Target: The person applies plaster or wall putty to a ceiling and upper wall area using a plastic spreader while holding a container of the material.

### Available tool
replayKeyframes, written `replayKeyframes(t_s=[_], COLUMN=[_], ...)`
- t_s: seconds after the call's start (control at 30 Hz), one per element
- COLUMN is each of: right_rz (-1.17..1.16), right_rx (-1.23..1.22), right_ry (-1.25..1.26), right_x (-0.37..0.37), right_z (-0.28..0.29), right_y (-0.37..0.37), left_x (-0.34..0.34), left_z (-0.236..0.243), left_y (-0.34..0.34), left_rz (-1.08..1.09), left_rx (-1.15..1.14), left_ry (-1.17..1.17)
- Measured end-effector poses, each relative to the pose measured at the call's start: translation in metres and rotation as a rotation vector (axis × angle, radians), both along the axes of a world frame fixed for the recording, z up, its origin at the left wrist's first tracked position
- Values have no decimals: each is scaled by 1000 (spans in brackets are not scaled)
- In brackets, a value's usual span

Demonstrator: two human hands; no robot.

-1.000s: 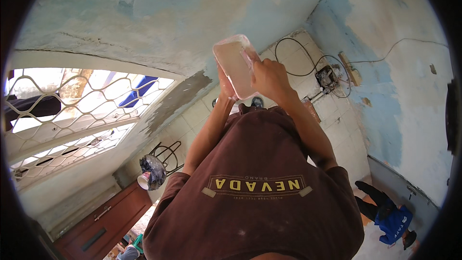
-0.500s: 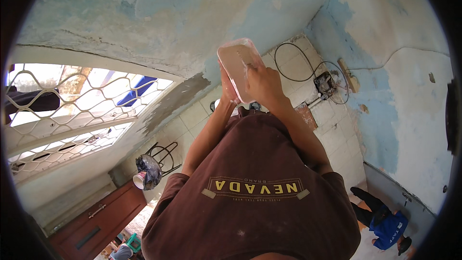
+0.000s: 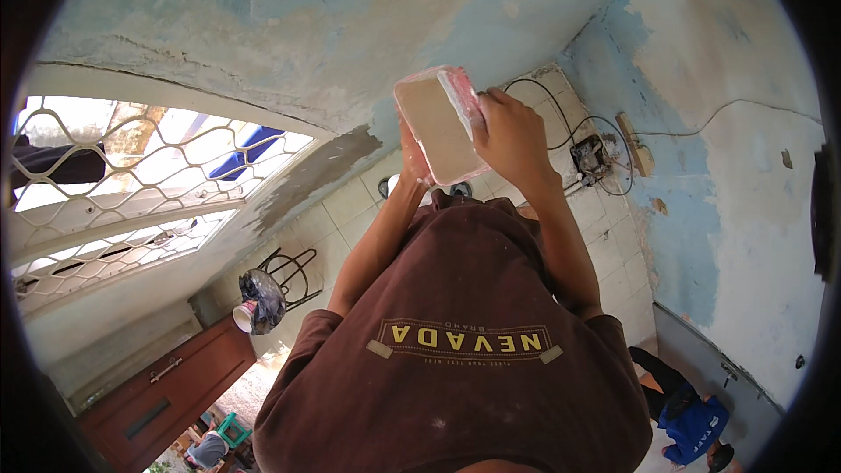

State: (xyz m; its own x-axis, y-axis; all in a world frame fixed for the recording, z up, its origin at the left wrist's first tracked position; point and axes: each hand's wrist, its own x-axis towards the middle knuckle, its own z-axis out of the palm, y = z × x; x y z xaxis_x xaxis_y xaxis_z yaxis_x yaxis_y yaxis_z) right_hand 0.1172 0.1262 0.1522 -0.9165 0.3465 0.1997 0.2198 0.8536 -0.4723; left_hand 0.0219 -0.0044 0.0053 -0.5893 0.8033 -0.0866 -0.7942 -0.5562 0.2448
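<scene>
Excess downward pressure from the right hand, its grip at the right wall indeterminable, could tip the pale tub, which the left hand grips at upper centre frame.

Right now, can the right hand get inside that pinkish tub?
Probably yes. The right hand is at the right side of the tub, whose top looks uncovered. The left hand is on the opposite side, out of the way.
</scene>
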Motion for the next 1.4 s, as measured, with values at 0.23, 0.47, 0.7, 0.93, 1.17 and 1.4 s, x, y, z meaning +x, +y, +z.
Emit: replayKeyframes(t_s=[0.23, 0.47, 0.7, 0.93, 1.17, 1.4], right_rz=[12, 64, 134, 121, 99, 65], right_rx=[12, -163, -392, -550, -553, -344], right_ry=[-115, -115, 58, 78, 59, 188], right_x=[-8, -2, -7, -6, 1, 10], right_z=[-34, -42, -58, -61, -47, -10], right_y=[-17, -34, -34, -25, -10, -4], left_x=[1, 3, -3, -3, -2, 1], left_z=[6, -6, -17, -12, -2, 5], left_y=[7, 0, -11, -14, -14, -18], left_rz=[42, -11, -87, -43, -69, -21], left_rx=[-99, -74, 67, -58, -58, -97], left_ry=[110, 31, 45, 43, 43, 128])
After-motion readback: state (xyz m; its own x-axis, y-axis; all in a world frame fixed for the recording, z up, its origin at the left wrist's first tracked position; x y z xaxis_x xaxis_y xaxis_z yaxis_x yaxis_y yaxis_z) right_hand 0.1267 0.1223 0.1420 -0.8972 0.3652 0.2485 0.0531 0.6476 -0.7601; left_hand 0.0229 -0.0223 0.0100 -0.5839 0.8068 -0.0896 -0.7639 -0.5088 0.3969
